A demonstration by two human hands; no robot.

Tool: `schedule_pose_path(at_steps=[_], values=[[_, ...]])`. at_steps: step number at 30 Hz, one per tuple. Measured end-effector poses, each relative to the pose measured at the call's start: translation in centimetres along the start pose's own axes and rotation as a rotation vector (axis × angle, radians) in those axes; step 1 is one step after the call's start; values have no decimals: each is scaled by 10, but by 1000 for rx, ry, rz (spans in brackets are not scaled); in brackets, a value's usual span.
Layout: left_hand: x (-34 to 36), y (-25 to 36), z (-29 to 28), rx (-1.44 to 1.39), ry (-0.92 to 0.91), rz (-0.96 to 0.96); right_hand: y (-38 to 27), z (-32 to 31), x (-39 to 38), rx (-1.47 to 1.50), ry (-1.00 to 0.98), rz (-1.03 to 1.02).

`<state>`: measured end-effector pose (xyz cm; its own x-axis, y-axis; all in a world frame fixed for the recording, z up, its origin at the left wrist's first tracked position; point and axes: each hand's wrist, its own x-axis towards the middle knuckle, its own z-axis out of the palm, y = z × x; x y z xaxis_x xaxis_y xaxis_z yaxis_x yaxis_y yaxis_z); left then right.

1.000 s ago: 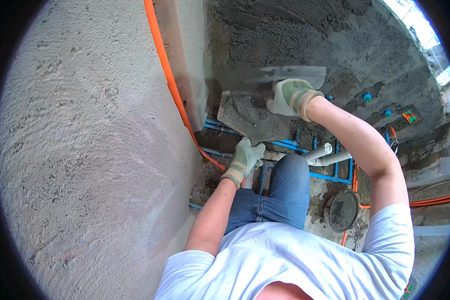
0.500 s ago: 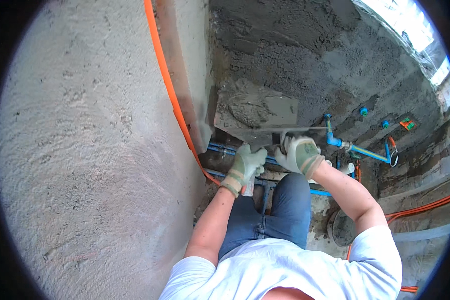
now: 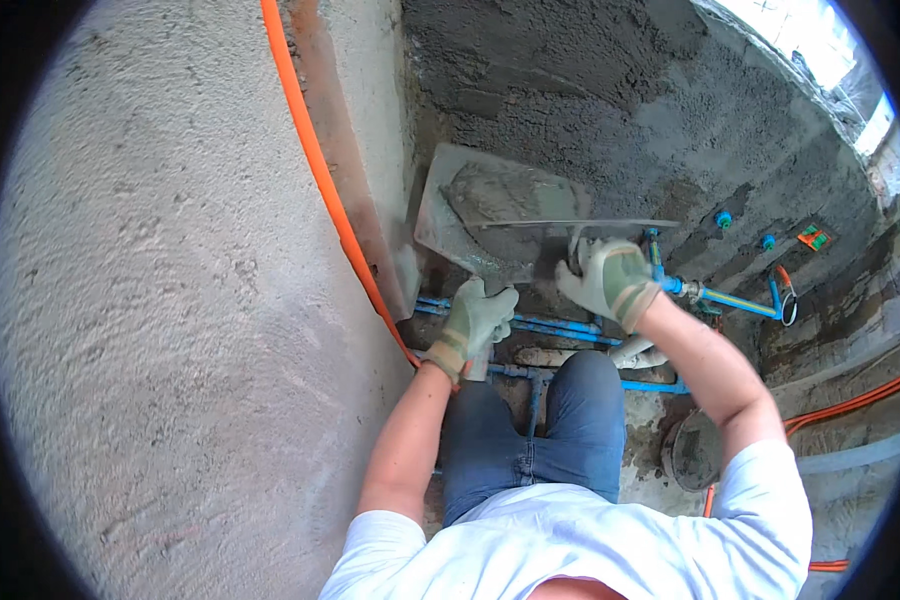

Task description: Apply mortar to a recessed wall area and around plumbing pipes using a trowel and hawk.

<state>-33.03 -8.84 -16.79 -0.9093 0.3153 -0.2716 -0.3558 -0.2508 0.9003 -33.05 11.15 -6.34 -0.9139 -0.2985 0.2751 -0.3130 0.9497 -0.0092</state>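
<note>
My left hand (image 3: 472, 325), in a pale green-and-white glove, grips the underside of a grey rectangular mortar board (image 3: 437, 225), which carries wet grey mortar (image 3: 500, 192). My right hand (image 3: 605, 280), gloved the same way, is closed round the handle of a steel trowel (image 3: 630, 222). The trowel's long blade lies nearly edge-on across the board, over the mortar. Both hands are low in front of the dark, rough plastered wall (image 3: 610, 110), above my knees.
A pale rendered wall (image 3: 170, 250) rises on my left, with an orange conduit (image 3: 310, 150) along it. Blue pipes (image 3: 725, 300) and white pipes (image 3: 640, 352) run low ahead. Orange conduits (image 3: 860, 400) and a round bucket (image 3: 690, 450) are at right; a bright opening (image 3: 830, 50) is upper right.
My right hand came down from the wall to the board with the trowel. In the last half second both hands and the board rose slightly.
</note>
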Motion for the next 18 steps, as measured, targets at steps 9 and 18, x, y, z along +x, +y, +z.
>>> schedule_pose_path(at_steps=[9, 18], values=[[8, -28, 4, 120, -69, -32, 18, 28, 97, -118, 223, -95], [65, 1, -23, -151, -3, -58, -23, -33, 210, -84, -96, 81]])
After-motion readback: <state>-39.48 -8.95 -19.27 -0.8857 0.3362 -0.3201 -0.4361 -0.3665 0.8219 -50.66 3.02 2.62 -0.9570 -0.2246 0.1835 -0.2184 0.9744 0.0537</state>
